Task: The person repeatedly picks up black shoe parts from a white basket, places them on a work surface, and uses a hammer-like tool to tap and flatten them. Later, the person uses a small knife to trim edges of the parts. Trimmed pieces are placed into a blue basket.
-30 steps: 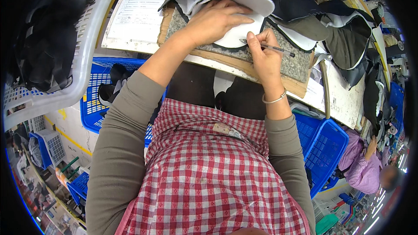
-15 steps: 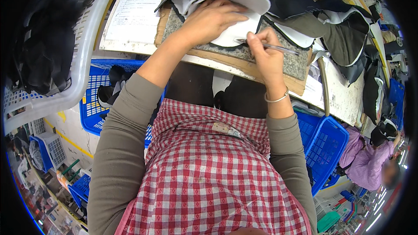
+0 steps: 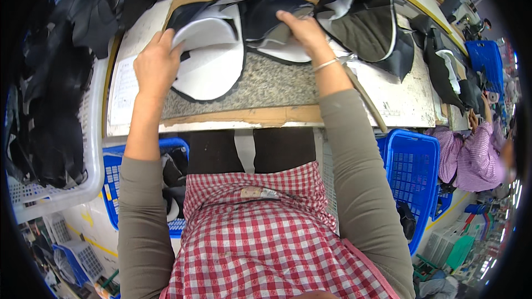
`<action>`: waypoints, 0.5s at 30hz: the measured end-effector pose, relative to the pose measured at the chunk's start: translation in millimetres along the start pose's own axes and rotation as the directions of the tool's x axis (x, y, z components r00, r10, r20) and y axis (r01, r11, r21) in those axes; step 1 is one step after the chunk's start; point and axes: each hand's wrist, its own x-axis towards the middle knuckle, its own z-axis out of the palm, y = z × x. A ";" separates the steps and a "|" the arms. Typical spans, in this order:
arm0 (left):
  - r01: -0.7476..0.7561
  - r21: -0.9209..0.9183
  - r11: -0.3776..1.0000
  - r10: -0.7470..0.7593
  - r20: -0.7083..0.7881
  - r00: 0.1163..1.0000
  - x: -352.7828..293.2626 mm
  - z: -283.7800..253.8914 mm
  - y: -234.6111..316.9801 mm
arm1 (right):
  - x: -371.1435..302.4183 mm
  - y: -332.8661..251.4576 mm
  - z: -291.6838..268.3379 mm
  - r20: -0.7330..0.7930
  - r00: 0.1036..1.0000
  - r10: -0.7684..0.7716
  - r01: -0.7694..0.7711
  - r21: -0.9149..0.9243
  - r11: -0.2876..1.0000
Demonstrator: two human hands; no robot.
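White paint is shown on the worn table (image 3: 410, 105), by which a grey slab (image 3: 277, 86) is borne. Dark pieces (image 3: 260, 11) are heaped across the slab's far side. Left of them, on the slab, a white-lined piece (image 3: 213, 75) is laid, its upper part curled over; its left side is pinched by the left hand's (image 3: 157, 66) narrowed fingers. Among the dark pieces the right hand (image 3: 303, 30) is placed; whether anything is gripped cannot be told. A bangle (image 3: 326, 65) is worn on that wrist.

Reaches both arms (image 3: 358, 149) over the bench (image 3: 418, 102), pinching with the left grip (image 3: 157, 65), and extends the right grip (image 3: 306, 32) toward the bench's far edge, thumb (image 3: 285, 17) out.
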 end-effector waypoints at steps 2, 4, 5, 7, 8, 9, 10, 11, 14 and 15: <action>0.016 -0.088 0.996 -0.021 -0.067 0.998 4.8 -17.1 -4.8 | -11.6 -14.0 12.1 0.037 0.999 -0.024 0.006 0.414 0.910; 0.114 -0.330 0.937 -0.164 -0.126 0.978 6.8 -44.5 -9.5 | -32.1 -41.4 9.9 -0.054 0.987 -0.149 0.155 0.514 0.843; 0.033 -0.434 0.900 -0.141 -0.219 0.965 10.0 -59.2 -11.0 | -47.6 -54.7 0.5 -0.050 0.955 -0.294 0.261 0.615 0.744; -0.027 -0.323 0.946 -0.112 -0.405 0.908 24.3 -81.8 -7.1 | -79.7 -76.9 -33.2 -0.205 0.868 -0.452 0.496 0.357 0.792; -0.137 -0.344 0.929 -0.046 -0.475 0.879 37.4 -88.9 -0.5 | -84.9 -92.2 -54.4 -0.245 0.822 -0.513 0.566 0.257 0.784; -0.218 -0.323 0.921 0.021 -0.516 0.856 54.1 -94.9 7.7 | -89.9 -104.3 -76.7 -0.242 0.748 -0.617 0.663 0.278 0.695; -0.192 -0.165 0.967 0.088 -0.491 0.867 68.1 -98.9 21.6 | -87.3 -114.2 -96.7 -0.340 0.701 -0.627 0.710 0.253 0.657; -0.267 -0.160 0.950 0.120 -0.604 0.788 85.2 -90.8 41.1 | -81.9 -120.4 -118.8 -0.393 0.699 -0.598 0.715 0.358 0.601; -0.295 -0.194 0.936 0.162 -0.508 0.846 135.1 -49.4 114.8 | -42.4 -112.9 -179.0 -0.504 0.705 -0.499 0.681 0.287 0.673; -0.249 -0.199 0.948 0.177 -0.322 0.930 141.7 -32.0 138.8 | -26.9 -101.6 -194.7 -0.535 0.778 -0.329 0.505 0.221 0.834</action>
